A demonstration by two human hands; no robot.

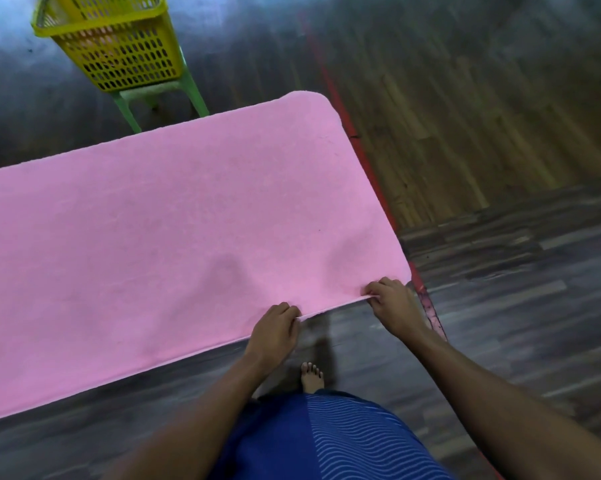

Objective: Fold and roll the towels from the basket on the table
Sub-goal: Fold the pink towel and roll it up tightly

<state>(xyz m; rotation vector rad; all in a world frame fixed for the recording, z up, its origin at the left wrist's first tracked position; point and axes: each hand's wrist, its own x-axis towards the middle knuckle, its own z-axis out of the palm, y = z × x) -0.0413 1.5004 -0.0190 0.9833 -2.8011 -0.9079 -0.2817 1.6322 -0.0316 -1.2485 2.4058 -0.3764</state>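
Note:
A large pink towel (174,216) lies spread flat over the table, hiding the tabletop completely. My left hand (275,330) pinches the towel's near edge, fingers curled over the hem. My right hand (392,303) grips the same edge close to the near right corner. The two hands are about a forearm's width apart. A yellow perforated basket (119,46) stands beyond the table at the upper left, on a green stool (160,98); its contents are not visible.
Wood-patterned floor (500,271) surrounds the table on the right and near side. A red strip (347,116) runs along the towel's right edge. My bare foot (311,375) and blue clothing (327,438) are below my hands.

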